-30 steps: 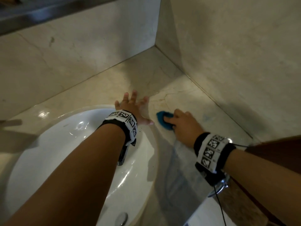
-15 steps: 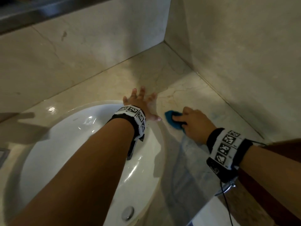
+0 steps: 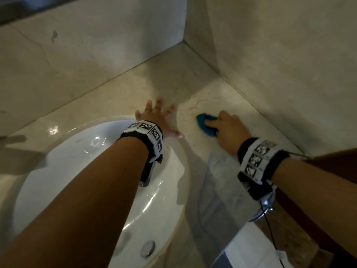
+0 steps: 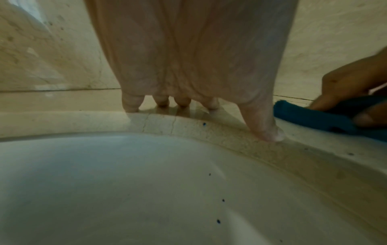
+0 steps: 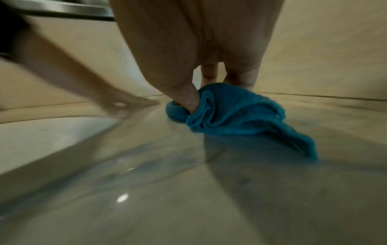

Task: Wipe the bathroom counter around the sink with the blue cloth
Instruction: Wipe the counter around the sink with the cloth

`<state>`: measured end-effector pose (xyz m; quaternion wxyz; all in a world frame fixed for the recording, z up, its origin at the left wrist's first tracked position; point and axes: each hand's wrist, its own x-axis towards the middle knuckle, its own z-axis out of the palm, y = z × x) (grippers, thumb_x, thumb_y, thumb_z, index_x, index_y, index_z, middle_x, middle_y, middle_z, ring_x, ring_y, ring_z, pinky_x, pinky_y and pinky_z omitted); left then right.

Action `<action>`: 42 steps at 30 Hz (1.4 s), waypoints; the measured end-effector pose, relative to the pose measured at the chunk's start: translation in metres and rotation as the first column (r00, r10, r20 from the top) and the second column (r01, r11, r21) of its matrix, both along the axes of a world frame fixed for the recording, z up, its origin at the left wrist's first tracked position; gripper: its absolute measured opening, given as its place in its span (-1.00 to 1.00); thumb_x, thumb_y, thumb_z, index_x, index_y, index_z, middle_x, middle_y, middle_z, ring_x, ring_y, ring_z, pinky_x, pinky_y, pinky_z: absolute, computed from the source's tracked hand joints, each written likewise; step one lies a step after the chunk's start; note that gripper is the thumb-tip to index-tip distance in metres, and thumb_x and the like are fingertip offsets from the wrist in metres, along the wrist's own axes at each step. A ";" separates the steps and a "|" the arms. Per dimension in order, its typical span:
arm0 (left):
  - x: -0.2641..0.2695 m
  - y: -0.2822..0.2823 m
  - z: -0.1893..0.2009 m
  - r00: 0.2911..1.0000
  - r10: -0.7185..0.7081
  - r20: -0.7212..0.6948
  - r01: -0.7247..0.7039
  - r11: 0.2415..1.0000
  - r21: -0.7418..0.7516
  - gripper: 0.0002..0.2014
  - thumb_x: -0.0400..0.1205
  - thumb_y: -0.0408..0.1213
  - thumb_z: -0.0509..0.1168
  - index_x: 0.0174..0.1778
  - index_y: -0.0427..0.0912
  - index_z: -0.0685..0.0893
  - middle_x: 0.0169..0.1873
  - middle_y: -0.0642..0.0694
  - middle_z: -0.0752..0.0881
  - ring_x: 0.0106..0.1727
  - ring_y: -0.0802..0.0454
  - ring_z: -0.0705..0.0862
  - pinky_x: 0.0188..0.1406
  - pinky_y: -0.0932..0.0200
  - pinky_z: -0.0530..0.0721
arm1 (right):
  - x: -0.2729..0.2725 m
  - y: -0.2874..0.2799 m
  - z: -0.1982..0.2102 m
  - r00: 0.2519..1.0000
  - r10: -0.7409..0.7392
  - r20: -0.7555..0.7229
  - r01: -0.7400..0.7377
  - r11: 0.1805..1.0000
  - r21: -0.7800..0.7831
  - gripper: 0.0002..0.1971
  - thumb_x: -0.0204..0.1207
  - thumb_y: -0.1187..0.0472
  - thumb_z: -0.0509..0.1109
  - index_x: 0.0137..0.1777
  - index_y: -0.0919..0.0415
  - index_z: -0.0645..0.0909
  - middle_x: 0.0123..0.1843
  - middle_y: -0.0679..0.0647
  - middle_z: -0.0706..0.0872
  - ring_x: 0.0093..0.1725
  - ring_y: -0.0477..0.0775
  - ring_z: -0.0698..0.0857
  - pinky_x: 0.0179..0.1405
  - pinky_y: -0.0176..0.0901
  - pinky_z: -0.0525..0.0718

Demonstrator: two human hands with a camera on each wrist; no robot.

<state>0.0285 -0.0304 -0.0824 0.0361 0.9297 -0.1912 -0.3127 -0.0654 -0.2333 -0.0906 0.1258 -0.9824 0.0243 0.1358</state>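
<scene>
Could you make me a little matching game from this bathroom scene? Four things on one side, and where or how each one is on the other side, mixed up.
Things:
1. blue cloth
2. left hand
3. sink
4. drain plug

States or places:
A. white, set into the counter
B. spread flat on the counter beside the sink's rim
C. bunched up in the right hand, pressed on the counter
D. metal, at the bottom of the basin

Pairs: 1-C, 2-B, 3-A, 4-D
</scene>
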 end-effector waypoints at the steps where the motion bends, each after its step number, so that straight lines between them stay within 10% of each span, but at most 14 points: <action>1: -0.001 0.000 0.001 1.000 0.001 0.006 -0.001 1.000 -0.004 0.04 0.36 0.38 0.34 0.60 0.36 -0.22 0.64 0.03 -0.35 0.66 -0.19 -0.28 0.57 -0.40 -0.09 | -0.012 0.015 0.000 0.996 0.089 0.001 -0.089 0.996 0.002 -0.48 0.58 0.37 0.19 0.51 -0.04 0.40 0.23 0.23 0.43 0.12 0.30 0.48 0.16 0.04 0.49; 4: -0.001 0.000 0.001 1.000 0.004 0.008 -0.004 1.000 -0.003 0.03 0.36 0.38 0.34 0.60 0.36 -0.21 0.64 0.03 -0.35 0.66 -0.19 -0.28 0.57 -0.40 -0.08 | -0.020 0.021 0.001 0.983 0.182 0.015 -0.182 0.982 0.050 -0.52 0.60 0.32 0.21 0.47 -0.08 0.44 0.16 0.21 0.46 0.08 0.26 0.50 0.04 -0.04 0.46; 10: 0.000 -0.001 -0.001 1.000 0.009 -0.005 -0.009 1.000 0.016 0.05 0.36 0.41 0.32 0.59 0.35 -0.25 0.63 0.04 -0.37 0.66 -0.17 -0.30 0.57 -0.41 -0.10 | 0.028 -0.044 -0.009 0.957 -0.286 0.053 0.289 0.954 -0.083 -0.55 0.60 0.29 0.21 0.48 0.01 0.44 0.41 0.30 0.39 0.25 0.39 0.49 0.25 0.00 0.47; 18: -0.003 0.000 0.000 1.000 0.006 0.006 -0.006 1.000 0.004 0.07 0.33 0.43 0.33 0.59 0.36 -0.24 0.64 0.02 -0.35 0.66 -0.19 -0.28 0.57 -0.40 -0.09 | -0.027 0.040 -0.001 0.978 0.203 -0.056 -0.196 0.975 0.103 -0.53 0.54 0.34 0.24 0.42 -0.04 0.52 0.14 0.20 0.50 0.04 0.27 0.55 -0.09 -0.09 0.37; 27: -0.001 0.001 -0.004 1.000 0.008 0.002 -0.008 1.000 0.007 0.05 0.36 0.41 0.31 0.60 0.35 -0.26 0.63 0.04 -0.38 0.66 -0.15 -0.32 0.58 -0.38 -0.13 | 0.016 -0.065 -0.004 0.959 -0.280 0.052 0.284 0.952 -0.112 -0.49 0.58 0.35 0.21 0.51 0.02 0.40 0.47 0.32 0.34 0.29 0.44 0.46 0.34 0.02 0.44; 35: -0.004 0.000 -0.001 1.000 -0.007 0.030 0.007 1.000 0.013 0.03 0.37 0.42 0.29 0.59 0.36 -0.25 0.64 0.03 -0.36 0.66 -0.17 -0.27 0.58 -0.38 -0.07 | -0.025 0.000 -0.014 0.995 0.069 0.075 -0.074 0.995 0.062 -0.52 0.59 0.35 0.19 0.46 -0.08 0.46 0.07 0.14 0.43 0.02 0.25 0.49 0.06 0.00 0.52; 42: -0.003 0.000 -0.003 1.000 -0.011 0.020 0.010 0.999 0.034 0.03 0.38 0.43 0.27 0.59 0.34 -0.28 0.63 0.04 -0.38 0.66 -0.14 -0.30 0.59 -0.36 -0.10 | 0.022 -0.067 -0.013 0.955 -0.282 0.087 0.290 0.951 -0.106 -0.51 0.58 0.33 0.21 0.50 0.00 0.41 0.45 0.29 0.38 0.24 0.40 0.51 0.23 -0.05 0.50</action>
